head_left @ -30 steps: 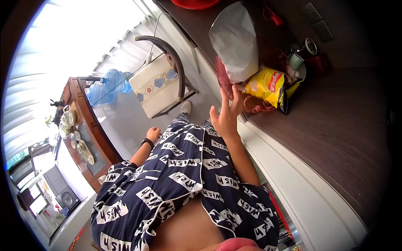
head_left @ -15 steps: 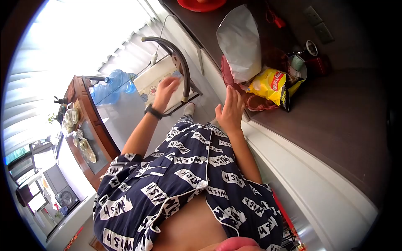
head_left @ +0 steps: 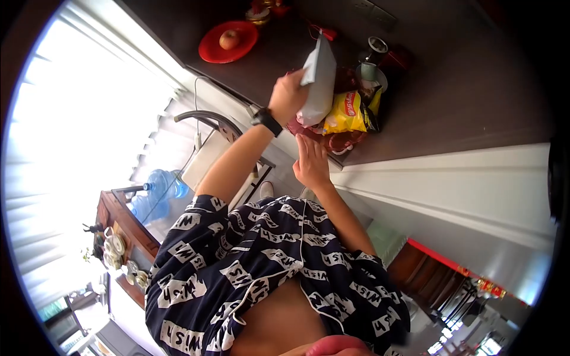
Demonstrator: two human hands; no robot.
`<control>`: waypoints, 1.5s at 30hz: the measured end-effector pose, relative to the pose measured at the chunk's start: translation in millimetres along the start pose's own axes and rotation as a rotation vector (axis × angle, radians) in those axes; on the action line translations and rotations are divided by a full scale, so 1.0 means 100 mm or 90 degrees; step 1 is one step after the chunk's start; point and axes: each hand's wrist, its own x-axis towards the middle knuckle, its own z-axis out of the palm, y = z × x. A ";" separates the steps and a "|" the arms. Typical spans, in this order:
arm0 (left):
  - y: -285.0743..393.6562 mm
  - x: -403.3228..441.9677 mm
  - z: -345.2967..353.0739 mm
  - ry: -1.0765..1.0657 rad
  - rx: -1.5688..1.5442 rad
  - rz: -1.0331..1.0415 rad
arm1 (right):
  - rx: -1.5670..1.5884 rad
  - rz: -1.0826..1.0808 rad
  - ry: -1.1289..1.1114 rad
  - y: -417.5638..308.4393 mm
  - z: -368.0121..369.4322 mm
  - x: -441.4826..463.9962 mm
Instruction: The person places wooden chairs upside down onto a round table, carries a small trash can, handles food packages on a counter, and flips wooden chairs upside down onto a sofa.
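Observation:
My left hand (head_left: 289,94), with a dark watch on the wrist, is closed on the near side of a white bag (head_left: 320,89). The bag stands in a dark red basket (head_left: 345,141) on the brown countertop. My right hand (head_left: 312,161) is just below the basket's near edge, fingers stretched out and holding nothing; whether the fingertips touch the basket I cannot tell. Beside the white bag, a yellow Lay's chip bag (head_left: 347,113) lies in the basket. A pale green cup (head_left: 368,72) is just behind the chip bag.
A red plate (head_left: 209,47) with an apple (head_left: 229,40) sits at the counter's far left. Behind the cup is a metal-rimmed item (head_left: 377,44). Below the counter stand a curved-arm chair (head_left: 222,121) and blue water bottles (head_left: 160,184); a wooden cabinet (head_left: 133,219) is at left.
My left hand has moved up and right from over the chair and taken hold of the white bag, which now looks narrower. The view has turned, showing more of the red plate.

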 end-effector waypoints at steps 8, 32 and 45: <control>-0.15 -0.18 0.43 -0.300 -0.133 0.175 | 0.003 0.010 0.031 0.18 0.14 -0.12; -0.45 -0.10 0.77 -0.380 0.045 0.292 | 0.390 0.581 0.442 0.26 0.37 -0.60; -0.95 -0.40 0.75 -0.268 0.417 0.385 | 0.999 0.873 0.321 1.09 0.42 -0.31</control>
